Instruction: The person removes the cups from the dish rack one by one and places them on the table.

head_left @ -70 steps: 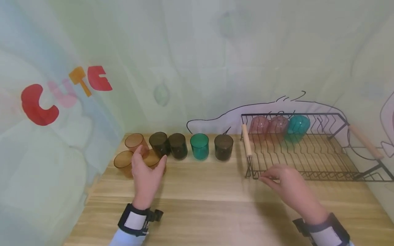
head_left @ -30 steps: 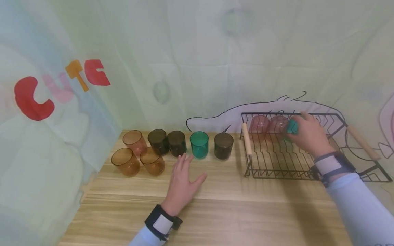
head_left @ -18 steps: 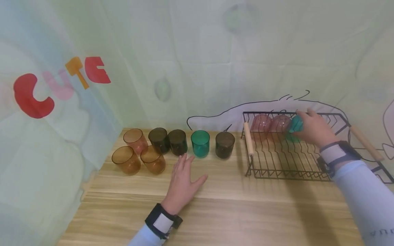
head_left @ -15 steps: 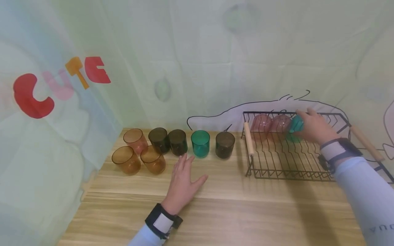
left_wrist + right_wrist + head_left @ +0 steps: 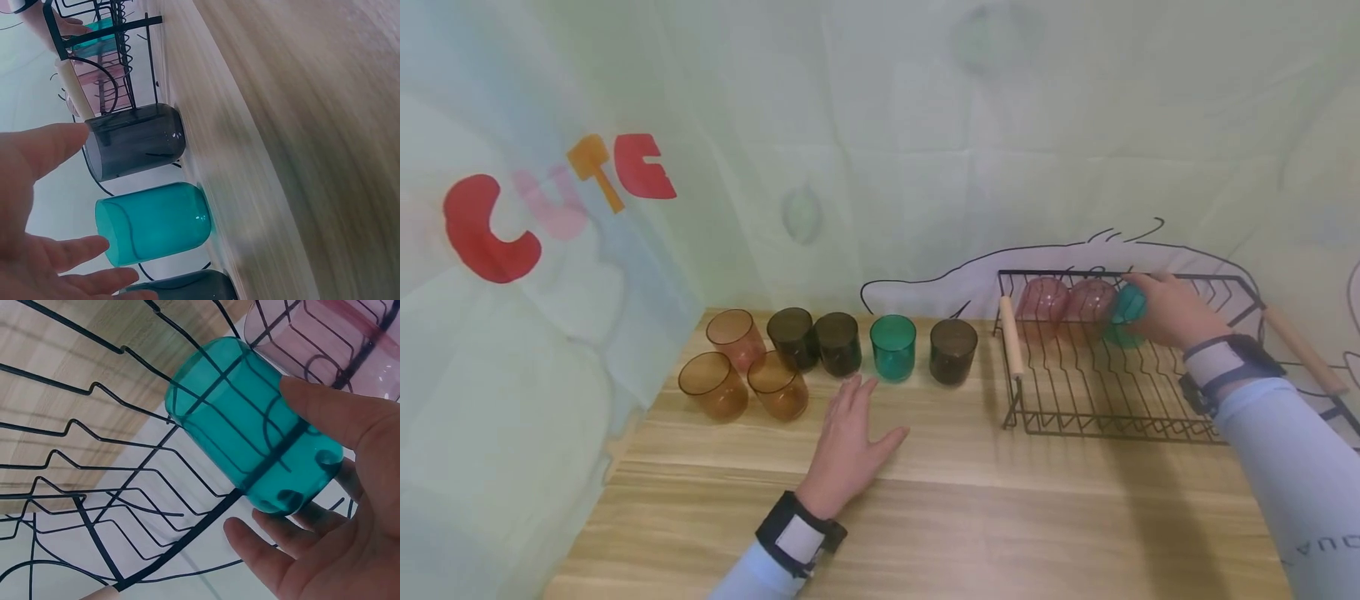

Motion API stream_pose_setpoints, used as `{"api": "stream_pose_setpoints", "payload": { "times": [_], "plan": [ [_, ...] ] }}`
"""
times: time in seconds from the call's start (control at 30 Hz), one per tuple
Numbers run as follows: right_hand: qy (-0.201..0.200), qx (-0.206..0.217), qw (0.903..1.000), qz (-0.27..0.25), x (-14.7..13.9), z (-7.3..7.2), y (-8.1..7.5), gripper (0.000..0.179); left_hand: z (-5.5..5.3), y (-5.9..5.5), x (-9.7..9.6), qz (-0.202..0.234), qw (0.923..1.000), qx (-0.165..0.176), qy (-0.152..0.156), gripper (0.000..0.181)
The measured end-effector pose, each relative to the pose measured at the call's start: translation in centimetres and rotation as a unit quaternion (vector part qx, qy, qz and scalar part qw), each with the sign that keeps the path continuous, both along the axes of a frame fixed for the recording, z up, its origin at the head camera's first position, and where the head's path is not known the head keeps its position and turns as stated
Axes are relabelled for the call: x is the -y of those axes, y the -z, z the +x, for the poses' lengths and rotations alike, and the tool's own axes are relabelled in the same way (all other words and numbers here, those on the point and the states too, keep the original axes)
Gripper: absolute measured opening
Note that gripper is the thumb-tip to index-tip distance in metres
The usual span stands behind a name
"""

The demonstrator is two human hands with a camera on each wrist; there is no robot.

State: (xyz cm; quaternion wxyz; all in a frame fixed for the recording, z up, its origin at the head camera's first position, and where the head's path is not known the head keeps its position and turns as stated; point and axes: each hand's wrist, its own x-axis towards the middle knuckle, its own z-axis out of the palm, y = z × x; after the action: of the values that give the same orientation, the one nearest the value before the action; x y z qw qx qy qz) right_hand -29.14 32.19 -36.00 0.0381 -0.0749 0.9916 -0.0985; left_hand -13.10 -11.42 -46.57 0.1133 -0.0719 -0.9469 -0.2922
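My right hand (image 5: 1176, 312) grips an upside-down teal glass (image 5: 231, 419) at the back of the black wire dish rack (image 5: 1097, 433). In the right wrist view the thumb lies along one side and fingertips show through the base. Two pink glasses (image 5: 1043, 310) stand inverted to its left. My left hand (image 5: 844, 454) hovers over the table, fingers extended and thumb spread, holding nothing. Just beyond it are a second teal glass (image 5: 893, 348) and a dark grey glass (image 5: 953, 352), both upright. They also appear in the left wrist view, past the fingertips.
Two dark green glasses (image 5: 838, 345), two amber glasses (image 5: 713, 386) and a peach glass (image 5: 735, 337) stand upright at the table's left. The rack has wooden handles (image 5: 1011, 337) at both ends. A printed cloth wall (image 5: 850, 200) rises behind.
My right hand has moved from the rack's front edge to the teal glass at its back. My left hand has shifted right, away from the amber glasses. Over the last half second both hands stay nearly still.
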Motion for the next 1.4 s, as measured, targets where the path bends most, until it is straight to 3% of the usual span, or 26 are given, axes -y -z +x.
{"api": "stream_pose_setpoints", "payload": {
  "times": [0.33, 0.5, 0.8, 1.13, 1.4],
  "plan": [
    [-0.003, -0.010, 0.9999, -0.012, -1.0, 0.6, -0.5, 0.075, 0.1, -0.4, -0.3, 0.008, 1.0000, 0.005, 0.004, 0.079],
    [0.004, -0.005, 0.9998, -0.018, -1.5, 1.6, -1.2, 0.082, 0.4, -0.8, -0.4, 0.011, 0.9999, 0.013, 0.003, 0.078],
    [0.050, -0.065, 0.9947, -0.062, -1.3, 4.4, -3.6, 0.098, 0.6, -1.3, -0.7, 0.020, 0.9996, -0.014, 0.015, 0.073],
    [0.052, -0.138, 0.9800, -0.134, 2.1, 8.3, -6.5, 0.089, 0.4, -2.5, -0.9, 0.081, 0.9966, -0.001, 0.016, 0.070],
    [0.031, -0.174, 0.9578, -0.227, 6.3, 11.2, -5.8, 0.087, 0.1, -3.2, -1.2, 0.178, 0.9839, 0.017, 0.011, 0.068]
  ]
}}
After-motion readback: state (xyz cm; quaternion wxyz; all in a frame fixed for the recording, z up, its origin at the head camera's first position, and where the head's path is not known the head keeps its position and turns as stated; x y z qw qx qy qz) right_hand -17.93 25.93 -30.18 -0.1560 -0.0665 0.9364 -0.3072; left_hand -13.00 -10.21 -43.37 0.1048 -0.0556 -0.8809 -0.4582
